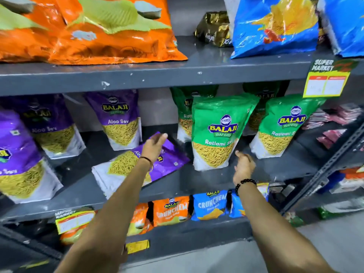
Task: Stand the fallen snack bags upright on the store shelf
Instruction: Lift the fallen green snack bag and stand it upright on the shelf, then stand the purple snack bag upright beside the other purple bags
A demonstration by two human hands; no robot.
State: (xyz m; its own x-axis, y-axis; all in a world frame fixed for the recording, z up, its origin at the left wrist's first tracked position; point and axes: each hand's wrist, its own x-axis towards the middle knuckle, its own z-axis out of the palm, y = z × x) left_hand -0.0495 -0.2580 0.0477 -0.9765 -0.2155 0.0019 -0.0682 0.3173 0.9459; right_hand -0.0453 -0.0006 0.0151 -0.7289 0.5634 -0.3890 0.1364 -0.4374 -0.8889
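A purple Aloo Sev bag [173,154] lies flat on its back on the grey middle shelf [216,182], its top pointing to the back right. My left hand [153,144] hovers over its upper part, fingers together and extended, holding nothing. My right hand [243,164] is open just right of the bag, in front of an upright green Ratlami Sev bag [220,133]. Other purple bags [118,119] and green bags [281,127] stand upright on the same shelf.
Large orange bags [98,30] and blue bags [273,24] lie on the upper shelf. Small orange packets [169,210] and blue Crunchem packets [210,206] fill the shelf below. A yellow price tag [325,79] hangs at the upper right. A slanted metal rack post [325,170] stands to the right.
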